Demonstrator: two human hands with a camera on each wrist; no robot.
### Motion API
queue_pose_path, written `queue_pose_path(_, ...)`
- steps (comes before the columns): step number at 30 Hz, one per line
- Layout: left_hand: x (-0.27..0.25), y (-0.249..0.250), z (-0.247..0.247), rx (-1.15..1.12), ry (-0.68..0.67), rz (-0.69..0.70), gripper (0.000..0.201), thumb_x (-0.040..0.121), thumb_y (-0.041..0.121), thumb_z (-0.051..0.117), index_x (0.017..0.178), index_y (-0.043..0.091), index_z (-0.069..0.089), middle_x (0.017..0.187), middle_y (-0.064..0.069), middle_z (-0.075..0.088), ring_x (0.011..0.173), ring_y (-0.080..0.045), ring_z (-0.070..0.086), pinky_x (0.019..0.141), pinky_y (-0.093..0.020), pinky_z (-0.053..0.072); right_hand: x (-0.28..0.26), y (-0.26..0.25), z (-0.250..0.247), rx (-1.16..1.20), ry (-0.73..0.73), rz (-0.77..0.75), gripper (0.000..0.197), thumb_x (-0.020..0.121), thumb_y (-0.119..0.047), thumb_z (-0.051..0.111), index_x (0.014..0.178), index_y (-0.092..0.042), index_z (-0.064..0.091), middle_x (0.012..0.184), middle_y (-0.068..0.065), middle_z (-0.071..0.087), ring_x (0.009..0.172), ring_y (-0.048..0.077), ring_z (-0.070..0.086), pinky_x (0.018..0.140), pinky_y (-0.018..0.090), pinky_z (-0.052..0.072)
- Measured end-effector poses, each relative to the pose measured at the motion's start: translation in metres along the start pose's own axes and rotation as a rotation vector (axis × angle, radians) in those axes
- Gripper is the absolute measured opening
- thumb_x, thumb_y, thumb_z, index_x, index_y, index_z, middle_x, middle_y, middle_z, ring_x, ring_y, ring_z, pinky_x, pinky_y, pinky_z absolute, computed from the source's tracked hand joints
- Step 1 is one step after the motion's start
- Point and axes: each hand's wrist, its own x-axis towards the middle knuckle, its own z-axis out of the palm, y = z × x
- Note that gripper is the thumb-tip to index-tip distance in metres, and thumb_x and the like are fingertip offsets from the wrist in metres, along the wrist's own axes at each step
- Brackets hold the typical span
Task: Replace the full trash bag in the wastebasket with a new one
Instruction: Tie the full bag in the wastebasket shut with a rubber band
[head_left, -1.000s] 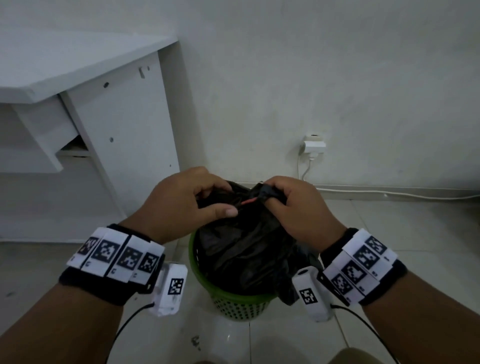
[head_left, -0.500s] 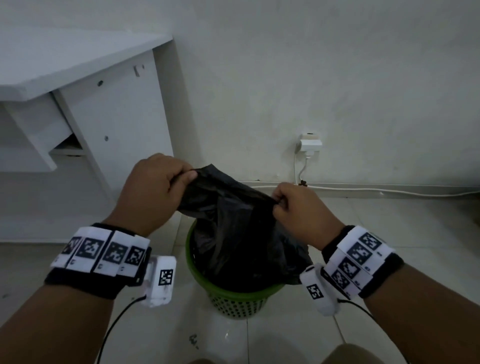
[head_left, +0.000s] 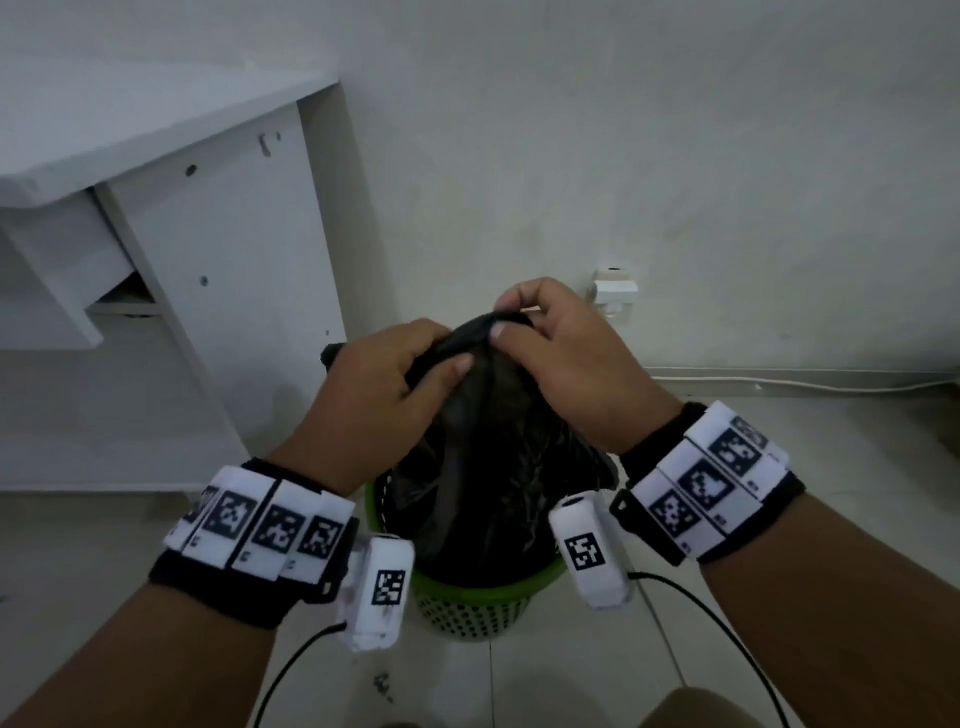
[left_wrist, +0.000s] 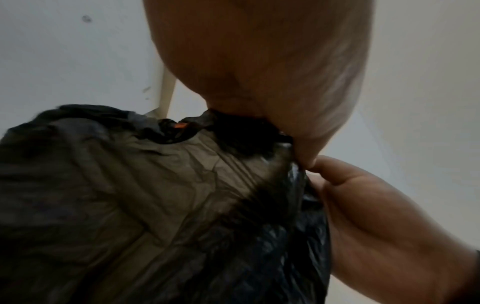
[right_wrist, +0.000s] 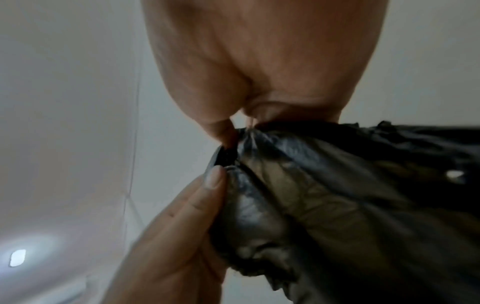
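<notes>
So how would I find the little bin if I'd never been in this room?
Look for the white desk against the wall; on the tiled floor just right of its side panel stands the wastebasket. It is round, bright green, with small holes in its wall. A black trash bag rises out of it, its top gathered by the left hand and right hand.

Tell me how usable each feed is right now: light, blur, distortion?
Head view: dim, even light, wide-angle bowing, still sharp enough to show both hands on the black trash bag in the green wastebasket. Left wrist view: soft, murky; left hand blurred. Right wrist view: motion-smeared, right hand unsharp.
</notes>
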Motion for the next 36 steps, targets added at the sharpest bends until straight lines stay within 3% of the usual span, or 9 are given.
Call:
queue_pose_path(4, -0.007, -0.023, -0.018, -0.093, 0.085, -0.108, 0.03, 0.081, 0.04, 0.078, 0.07, 0.016, 0.065, 0.065, 0.003, 0.065, 0.059, -0.002, 0.059, 0.054, -0.01, 0.042, -0.012, 0.033, -0.018, -0.535, -0.192, -0.098, 0.01, 0.084, -0.021, 0.072, 0.089, -0.02, 0.064, 0.075, -0.008, 0.064, 0.068, 0.007, 0.058, 0.064, 0.02, 0.04)
queue_pose_path(8, -0.01, -0.051, -0.032, 0.043, 0.072, -0.218, 0.031, 0.081, 0.038, 0.078, 0.066, 0.016, 0.063, 0.064, -0.001, 0.064, 0.061, -0.012, 0.059, 0.055, -0.018, 0.043, -0.018, 0.059, -0.028, -0.628, -0.186, 0.009, 0.003, 0.088, -0.019, 0.067, 0.087, -0.018, 0.065, 0.085, -0.003, 0.065, 0.078, 0.012, 0.058, 0.064, 0.019, 0.037)
queue_pose_path(13, -0.009, -0.047, -0.023, 0.29, 0.042, -0.129, 0.033, 0.09, 0.041, 0.058, 0.108, 0.015, 0.068, 0.103, -0.006, 0.067, 0.1, -0.025, 0.06, 0.088, -0.027, 0.041, -0.011, 0.028, -0.028, -0.555, -0.072, -0.117, 0.01, 0.085, -0.025, 0.071, 0.09, -0.018, 0.065, 0.084, -0.006, 0.066, 0.076, 0.006, 0.058, 0.066, 0.008, 0.039)
queue_pose_path(16, -0.004, -0.011, -0.012, 0.105, 0.032, -0.109, 0.049, 0.094, 0.039, 0.047, 0.138, 0.018, 0.051, 0.128, 0.001, 0.06, 0.118, -0.015, 0.052, 0.1, -0.026, 0.037, -0.006, -0.005, -0.018, -0.424, -0.127, -0.238, 0.027, 0.086, -0.02, 0.07, 0.111, -0.018, 0.062, 0.102, -0.007, 0.067, 0.092, 0.003, 0.062, 0.081, 0.009, 0.045)
queue_pose_path(19, -0.001, 0.014, -0.002, -0.14, -0.068, -0.14, 0.033, 0.095, 0.046, 0.05, 0.124, 0.031, 0.056, 0.106, 0.017, 0.066, 0.095, 0.004, 0.061, 0.077, -0.017, 0.049, -0.002, -0.019, -0.012, -0.289, -0.138, -0.261, 0.041, 0.085, -0.015, 0.067, 0.124, -0.019, 0.056, 0.111, -0.006, 0.066, 0.102, 0.004, 0.063, 0.087, 0.017, 0.05)
queue_pose_path(21, -0.003, 0.013, 0.0, -0.165, -0.006, -0.114, 0.028, 0.095, 0.049, 0.056, 0.102, 0.024, 0.067, 0.089, 0.011, 0.069, 0.083, -0.002, 0.065, 0.068, -0.023, 0.051, -0.002, -0.015, -0.013, -0.286, -0.136, -0.223, 0.042, 0.084, -0.018, 0.069, 0.125, -0.021, 0.057, 0.099, -0.006, 0.066, 0.089, 0.003, 0.064, 0.077, 0.016, 0.05)
queue_pose_path(26, -0.02, -0.031, -0.005, -0.065, 0.049, -0.158, 0.034, 0.086, 0.05, 0.068, 0.072, 0.018, 0.069, 0.067, 0.006, 0.068, 0.065, -0.007, 0.064, 0.061, -0.029, 0.052, -0.013, 0.03, -0.028, -0.548, -0.262, -0.093, 0.019, 0.082, -0.035, 0.077, 0.095, -0.025, 0.069, 0.077, -0.014, 0.063, 0.07, -0.003, 0.059, 0.063, 0.01, 0.039)
queue_pose_path(32, -0.039, -0.067, -0.002, 0.156, -0.074, -0.236, 0.033, 0.082, 0.06, 0.063, 0.074, 0.028, 0.066, 0.073, 0.014, 0.066, 0.071, -0.009, 0.063, 0.068, -0.035, 0.055, -0.022, 0.057, -0.04, -0.646, -0.198, -0.02, 0.004, 0.088, -0.017, 0.067, 0.091, -0.02, 0.068, 0.08, -0.015, 0.06, 0.071, -0.001, 0.055, 0.065, 0.018, 0.036)
queue_pose_path(36, -0.035, -0.057, 0.006, 0.256, -0.166, -0.211, 0.032, 0.079, 0.049, 0.051, 0.089, 0.023, 0.067, 0.085, 0.008, 0.059, 0.082, -0.016, 0.057, 0.078, -0.043, 0.053, -0.02, 0.037, -0.035, -0.6, -0.088, -0.195, 0.017, 0.09, -0.013, 0.061, 0.101, -0.021, 0.071, 0.096, -0.007, 0.056, 0.087, 0.001, 0.054, 0.078, 0.005, 0.037)
